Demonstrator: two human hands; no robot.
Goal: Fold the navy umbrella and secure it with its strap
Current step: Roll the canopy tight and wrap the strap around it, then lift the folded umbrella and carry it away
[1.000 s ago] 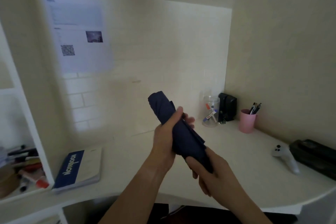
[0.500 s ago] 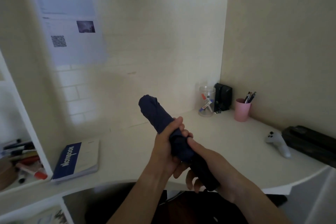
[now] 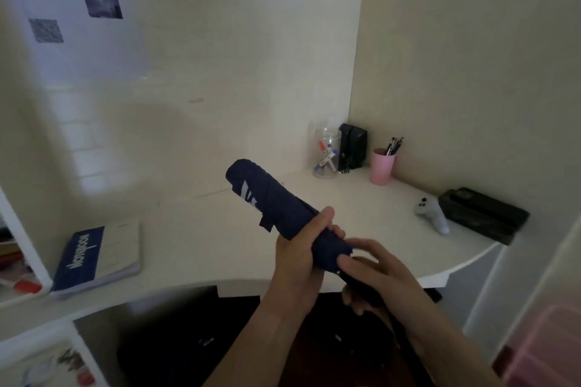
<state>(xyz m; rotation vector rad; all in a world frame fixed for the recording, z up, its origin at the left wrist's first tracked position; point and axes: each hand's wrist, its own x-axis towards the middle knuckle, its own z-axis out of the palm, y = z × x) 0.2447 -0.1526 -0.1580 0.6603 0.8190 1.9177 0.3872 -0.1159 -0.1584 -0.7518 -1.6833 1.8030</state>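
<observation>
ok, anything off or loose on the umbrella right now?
A small strap tab hangs loose off the rolled navy umbrella, above the left hand; it isn't wrapped around. Nothing else looks odd.

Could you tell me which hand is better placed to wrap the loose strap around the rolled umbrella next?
Probably the right hand: it sits loosely near the handle, while the left hand clamps the umbrella; the strap dangles free.
</observation>
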